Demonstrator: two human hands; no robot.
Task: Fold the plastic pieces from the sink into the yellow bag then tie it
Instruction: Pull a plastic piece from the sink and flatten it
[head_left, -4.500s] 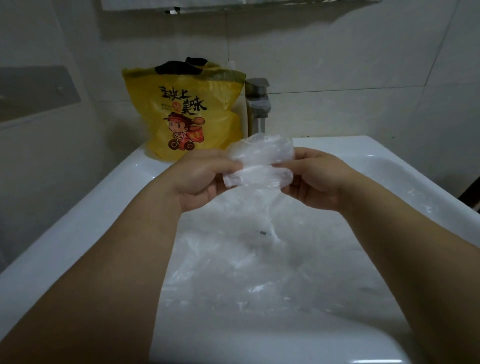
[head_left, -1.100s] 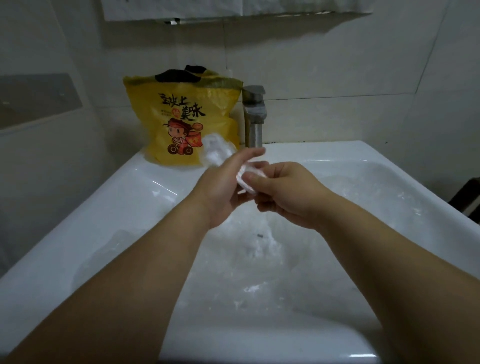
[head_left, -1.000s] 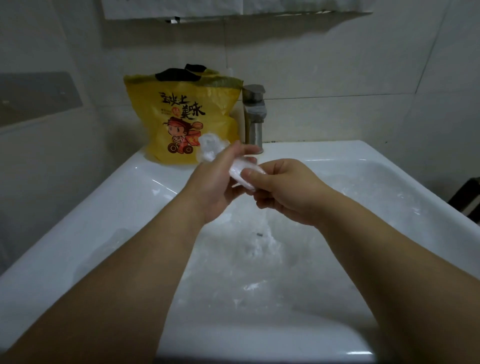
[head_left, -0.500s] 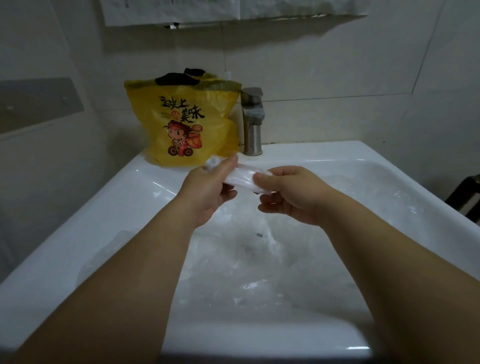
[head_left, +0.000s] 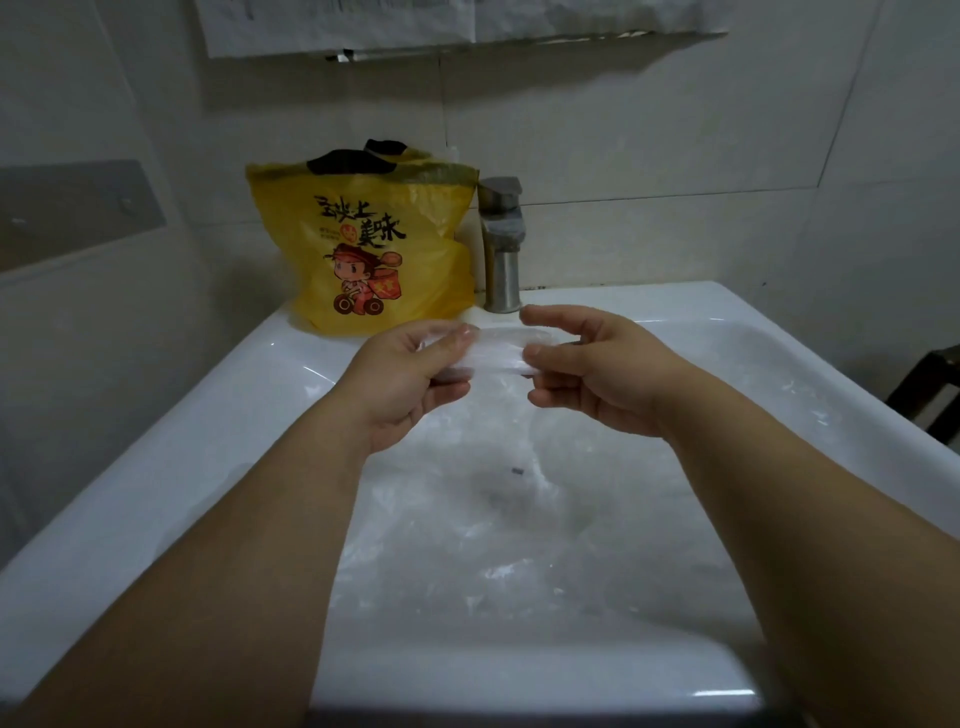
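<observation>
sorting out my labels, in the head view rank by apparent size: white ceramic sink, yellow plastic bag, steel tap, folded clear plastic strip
1. white ceramic sink
2. yellow plastic bag
3. steel tap and folded clear plastic strip: about alike; the strip is nearer the camera, ends hidden, so unranked

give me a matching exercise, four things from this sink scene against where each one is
1 yellow bag
2 tap
3 folded plastic piece
4 loose plastic pieces

a lying in the sink
b held by left hand and right hand
c right of the bag, at the back rim
d on the back left corner

Pairs: 1-d, 2-c, 3-b, 4-a
</observation>
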